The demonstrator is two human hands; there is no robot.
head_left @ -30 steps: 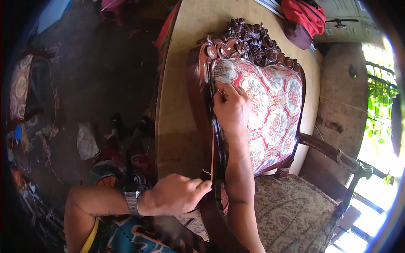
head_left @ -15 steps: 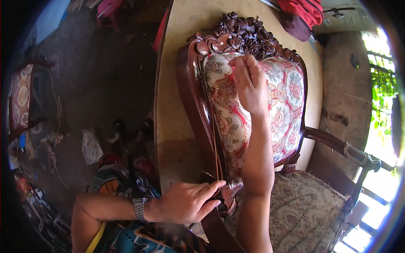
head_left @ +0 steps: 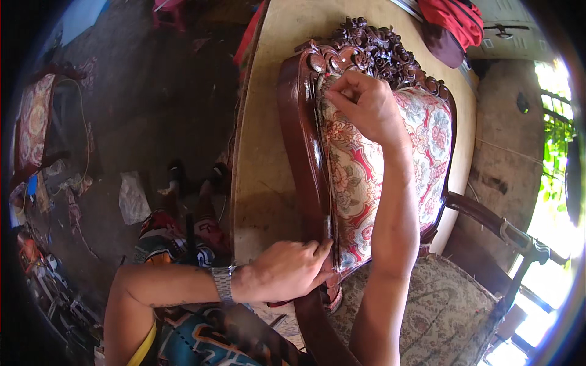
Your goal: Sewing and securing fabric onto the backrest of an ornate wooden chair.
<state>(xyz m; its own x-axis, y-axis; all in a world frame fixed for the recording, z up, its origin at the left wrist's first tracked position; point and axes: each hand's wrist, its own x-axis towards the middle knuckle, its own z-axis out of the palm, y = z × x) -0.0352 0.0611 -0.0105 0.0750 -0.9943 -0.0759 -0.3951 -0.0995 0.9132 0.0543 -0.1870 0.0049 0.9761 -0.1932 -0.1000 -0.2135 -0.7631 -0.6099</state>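
Observation:
An armchair with a carved, glossy dark-wood frame stands before me, its padded back covered in red and cream floral fabric. A thin cord runs down the left edge of the padding, along the wood. At its lower end my left hand, with a metal watch on the wrist, is closed with thumb and finger pinching the cord. My right hand reaches across the padding to its upper left corner. Its fingers are curled and pinched; what they hold, if anything, is too small to make out.
The chair back rests against a plywood tabletop. A patterned seat and wooden armrest lie at right. A red bag is at the top. On the floor at left are a plastic bag and another floral chair part.
The cord, standing off the frame before, now lies closer along the padding's edge. The view has shifted, and my right hand has turned and curled more at the upper corner.

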